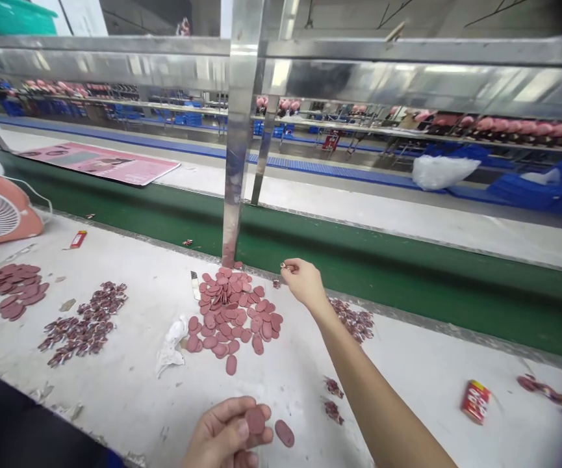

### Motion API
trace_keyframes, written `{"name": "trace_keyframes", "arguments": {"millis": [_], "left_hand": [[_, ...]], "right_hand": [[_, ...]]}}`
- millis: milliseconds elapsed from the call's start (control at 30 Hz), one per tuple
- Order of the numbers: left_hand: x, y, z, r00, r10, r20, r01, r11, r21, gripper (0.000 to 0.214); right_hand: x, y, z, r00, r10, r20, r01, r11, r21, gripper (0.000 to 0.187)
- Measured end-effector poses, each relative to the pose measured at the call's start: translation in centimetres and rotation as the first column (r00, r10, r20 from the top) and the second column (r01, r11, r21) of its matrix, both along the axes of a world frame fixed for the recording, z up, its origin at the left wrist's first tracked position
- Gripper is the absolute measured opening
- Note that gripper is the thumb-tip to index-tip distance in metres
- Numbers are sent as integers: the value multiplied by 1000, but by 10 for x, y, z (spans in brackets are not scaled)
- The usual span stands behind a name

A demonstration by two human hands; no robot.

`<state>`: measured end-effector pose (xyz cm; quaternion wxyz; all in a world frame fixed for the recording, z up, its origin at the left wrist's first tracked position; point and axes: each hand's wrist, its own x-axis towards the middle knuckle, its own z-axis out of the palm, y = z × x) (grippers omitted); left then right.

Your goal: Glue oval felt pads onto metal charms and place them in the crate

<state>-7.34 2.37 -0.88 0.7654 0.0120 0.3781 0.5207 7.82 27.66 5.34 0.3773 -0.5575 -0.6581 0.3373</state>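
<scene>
At the bottom centre, my left hand (pixel 229 434) pinches a flat dark-red oval piece (pixel 255 421) between thumb and fingers. A single oval piece (pixel 284 433) lies on the table just right of it. My right hand (pixel 305 284) reaches forward to the edge of the green belt, its fingertips closed on a tiny light-and-dark thing (pixel 285 266) too small to name. Left of that hand spreads a heap of dark-red oval pieces (pixel 234 318). Partly behind my right forearm is a pile of small brownish-red parts (pixel 356 320); two small clumps (pixel 333 411) lie nearer.
A metal post (pixel 236 149) stands at the table's back edge, before the green belt (pixel 407 279). To the left are more ovals (pixel 17 286), small parts (pixel 86 325), crumpled white material (pixel 172 344) and an orange fan (pixel 2 208). A red packet (pixel 475 402) lies right.
</scene>
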Motion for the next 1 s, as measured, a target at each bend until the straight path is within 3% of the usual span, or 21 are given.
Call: {"name": "trace_keyframes", "arguments": {"millis": [133, 233, 300, 367, 467, 667, 1000], "left_hand": [[2, 5, 15, 999, 19, -34, -16, 997, 80, 33], [7, 5, 22, 997, -9, -73, 20, 988, 152, 28], [11, 2, 21, 993, -51, -108, 70, 982, 175, 27], [16, -2, 17, 982, -98, -159, 128, 973, 193, 27], [21, -8, 6, 960, -168, -224, 222, 945, 241, 27], [27, -9, -1, 923, -270, -275, 346, 895, 283, 25], [31, -11, 2, 925, -273, -265, 338, 910, 239, 10]], "right_hand": [[20, -106, 7, 981, 57, -187, -69, 996, -62, 28], [30, -186, 4, 939, 68, -338, -116, 986, -122, 14], [34, -223, -2, 893, 23, -450, -109, 980, -166, 7], [37, -247, -8, 874, -57, -483, -60, 973, -222, 13], [41, -266, -13, 890, -147, -431, 17, 957, -291, 19], [46, -279, -13, 872, -225, -435, 17, 901, -433, 24], [52, -269, -9, 856, -236, -460, -35, 861, -507, 21]]}}
